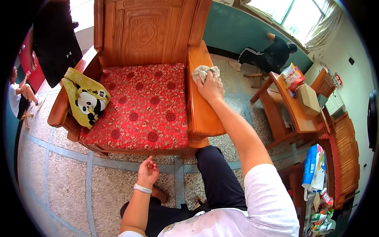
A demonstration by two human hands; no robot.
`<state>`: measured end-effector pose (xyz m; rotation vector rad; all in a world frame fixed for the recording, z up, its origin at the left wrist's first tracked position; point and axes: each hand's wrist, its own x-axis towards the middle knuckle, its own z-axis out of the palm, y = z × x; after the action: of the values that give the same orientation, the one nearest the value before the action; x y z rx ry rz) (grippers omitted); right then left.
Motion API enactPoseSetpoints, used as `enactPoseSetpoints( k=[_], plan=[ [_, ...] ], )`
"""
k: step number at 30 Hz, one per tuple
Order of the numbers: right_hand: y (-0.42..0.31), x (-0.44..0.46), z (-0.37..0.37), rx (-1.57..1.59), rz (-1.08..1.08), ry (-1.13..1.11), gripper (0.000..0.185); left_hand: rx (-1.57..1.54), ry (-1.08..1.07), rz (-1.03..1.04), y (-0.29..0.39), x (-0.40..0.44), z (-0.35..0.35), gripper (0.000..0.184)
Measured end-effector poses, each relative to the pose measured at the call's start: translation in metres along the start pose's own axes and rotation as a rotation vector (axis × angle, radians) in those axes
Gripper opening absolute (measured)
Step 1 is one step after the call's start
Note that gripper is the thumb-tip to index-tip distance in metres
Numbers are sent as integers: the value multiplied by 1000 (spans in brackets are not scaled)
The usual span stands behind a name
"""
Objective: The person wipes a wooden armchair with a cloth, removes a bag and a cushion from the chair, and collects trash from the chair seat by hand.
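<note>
My right hand (212,87) presses a crumpled whitish cloth (205,72) against the flat wooden armrest (203,112) of a carved wooden armchair (144,35). Its fingers are closed over the cloth. In front of the seat, my left hand (148,173) hangs in the air, fingers loosely curled in, with nothing seen in them. A red patterned cushion (146,106) covers the chair's seat. Over the opposite armrest lies a yellow-green bag with a panda on it (90,100).
On the right, a wooden table (298,112) bears a cardboard box (308,98) and a red-and-white packet (291,77). A blue-and-white package (314,168) lies nearer me. One person (276,53) sits by the window wall, another (21,93) sits far left, and a dark-clothed person (57,39) stands behind the chair.
</note>
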<state>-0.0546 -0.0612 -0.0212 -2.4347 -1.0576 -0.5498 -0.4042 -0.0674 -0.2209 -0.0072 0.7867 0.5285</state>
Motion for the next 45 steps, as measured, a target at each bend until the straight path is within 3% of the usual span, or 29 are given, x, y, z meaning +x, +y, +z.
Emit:
enactPoseSetpoints(
  k=[6,9,15,35,38,45],
  plan=[
    [2,-1,1,-10,2,69,52,43,79,106,1,29,-42,7],
    [0,-2,2,36,13,-7,52,-13,287,60,2,29,-44,4],
    [5,-1,4,63,2,3,51,97,46,25,-9,7,-3,15],
    [0,3,0,-31,30,-19,53,15,-14,-36,5,10,-38,19],
    [-1,1,-4,31,41,-73,51,-11,138,27,13,10,-46,19],
    [2,2,-1,33,20,-42,56,-11,90,9,9,7,-43,17]
  ],
)
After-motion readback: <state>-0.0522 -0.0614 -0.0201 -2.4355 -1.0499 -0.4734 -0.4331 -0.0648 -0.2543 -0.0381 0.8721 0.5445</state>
